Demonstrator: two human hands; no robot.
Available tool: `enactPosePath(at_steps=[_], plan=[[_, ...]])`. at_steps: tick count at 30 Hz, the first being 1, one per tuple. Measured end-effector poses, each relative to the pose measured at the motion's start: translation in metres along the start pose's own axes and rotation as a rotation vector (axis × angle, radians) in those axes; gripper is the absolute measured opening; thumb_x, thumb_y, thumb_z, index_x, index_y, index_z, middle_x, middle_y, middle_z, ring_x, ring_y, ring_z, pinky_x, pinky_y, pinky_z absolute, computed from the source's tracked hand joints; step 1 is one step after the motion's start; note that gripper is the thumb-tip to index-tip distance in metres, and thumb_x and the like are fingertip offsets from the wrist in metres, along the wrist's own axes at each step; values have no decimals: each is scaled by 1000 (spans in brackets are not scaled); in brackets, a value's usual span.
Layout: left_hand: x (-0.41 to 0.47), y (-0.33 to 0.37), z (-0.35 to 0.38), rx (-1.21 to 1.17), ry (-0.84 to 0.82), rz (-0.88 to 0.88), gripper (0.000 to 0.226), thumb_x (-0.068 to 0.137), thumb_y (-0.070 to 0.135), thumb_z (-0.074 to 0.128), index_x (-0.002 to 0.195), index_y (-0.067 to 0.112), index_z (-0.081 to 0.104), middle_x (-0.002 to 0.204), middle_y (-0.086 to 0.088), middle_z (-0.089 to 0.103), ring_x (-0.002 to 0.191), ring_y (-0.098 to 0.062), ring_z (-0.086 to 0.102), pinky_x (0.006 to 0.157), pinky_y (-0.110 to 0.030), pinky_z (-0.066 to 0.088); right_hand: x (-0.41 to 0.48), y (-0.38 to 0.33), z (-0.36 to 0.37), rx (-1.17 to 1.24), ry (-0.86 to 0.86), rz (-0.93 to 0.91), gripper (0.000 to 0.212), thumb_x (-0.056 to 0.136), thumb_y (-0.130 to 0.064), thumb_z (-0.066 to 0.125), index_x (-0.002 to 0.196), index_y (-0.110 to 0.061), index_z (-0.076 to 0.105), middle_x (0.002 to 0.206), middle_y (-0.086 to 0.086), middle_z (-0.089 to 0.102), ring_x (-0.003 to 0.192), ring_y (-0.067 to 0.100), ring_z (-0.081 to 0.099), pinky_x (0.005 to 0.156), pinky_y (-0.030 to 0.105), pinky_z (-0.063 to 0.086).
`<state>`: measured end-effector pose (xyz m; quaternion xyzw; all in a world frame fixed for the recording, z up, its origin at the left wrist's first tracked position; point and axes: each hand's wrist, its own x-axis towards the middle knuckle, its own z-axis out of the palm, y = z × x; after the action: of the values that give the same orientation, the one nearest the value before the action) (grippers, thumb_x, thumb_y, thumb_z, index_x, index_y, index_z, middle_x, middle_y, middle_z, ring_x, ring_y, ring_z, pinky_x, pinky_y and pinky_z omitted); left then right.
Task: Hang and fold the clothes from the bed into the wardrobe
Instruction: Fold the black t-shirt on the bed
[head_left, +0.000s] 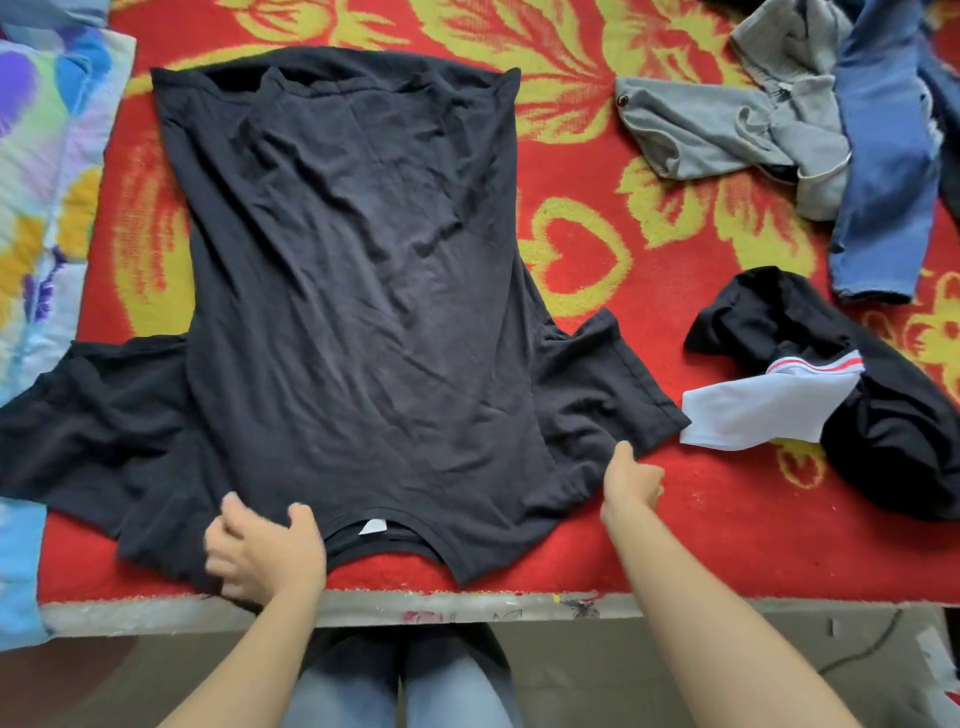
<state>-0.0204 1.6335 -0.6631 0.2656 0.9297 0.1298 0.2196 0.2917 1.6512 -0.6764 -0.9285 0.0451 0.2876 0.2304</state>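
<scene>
A black T-shirt (353, 291) lies spread flat on the red and yellow blanket (597, 249), collar toward me with a white label showing, hem at the far end. My left hand (262, 551) rests on the shirt's near left shoulder, fingers curled into the cloth beside the collar. My right hand (631, 480) lies at the base of the right sleeve, thumb pointing up onto the fabric and the other fingers curled; whether it pinches the cloth I cannot tell.
A black garment with a white and red striped part (831, 405) lies crumpled to the right. Farther back are a grey hooded top (737, 124) and blue jeans (888, 156). A pastel flowered sheet (47, 171) borders the left. The bed's near edge (467, 605) runs below my hands.
</scene>
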Motion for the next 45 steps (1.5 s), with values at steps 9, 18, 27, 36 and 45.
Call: enactPosePath(at_steps=[9, 18, 27, 36, 45], plan=[[-51, 41, 73, 679, -467, 1243, 91, 51, 39, 87, 133, 25, 51, 145, -25, 35, 130, -43, 34, 89, -58, 45, 69, -38, 3, 403, -42, 135, 38, 77, -11, 75, 107, -1, 54, 98, 12, 62, 77, 26, 60, 66, 28, 54], [-58, 54, 66, 776, -958, 985, 49, 95, 38, 42, 142, 45, 29, 158, -2, -15, 144, -28, -17, 116, -45, 3, 4, -74, -40, 470, -26, -533, 14, 84, -7, 63, 96, -12, 60, 90, 1, 59, 85, 13, 54, 73, 22, 42], [-2, 85, 38, -828, -1161, -407, 56, 92, 62, 31, 126, 21, 49, 121, -9, 60, 115, -28, 54, 103, -44, 39, -114, 20, 18, -437, -915, -1144, 49, 91, -29, 55, 137, -16, 44, 144, -1, 40, 134, 10, 33, 112, 24, 24], [-13, 89, 63, -528, -669, -16, 15, 85, 1, 60, 94, 13, 62, 83, 0, 64, 84, -20, 58, 73, -30, 49, -32, 53, 2, -1047, -359, -1288, 52, 82, -42, 39, 126, -18, 56, 134, 12, 54, 124, 29, 48, 83, 41, 52], [13, 44, 28, 12, -321, 169, 37, 91, 9, 50, 127, 15, 53, 124, -10, 51, 101, -28, 53, 79, -35, 37, -45, 42, 14, -1261, -359, -1368, 55, 80, -47, 34, 98, -15, 74, 113, 17, 66, 107, 34, 63, 78, 45, 53]])
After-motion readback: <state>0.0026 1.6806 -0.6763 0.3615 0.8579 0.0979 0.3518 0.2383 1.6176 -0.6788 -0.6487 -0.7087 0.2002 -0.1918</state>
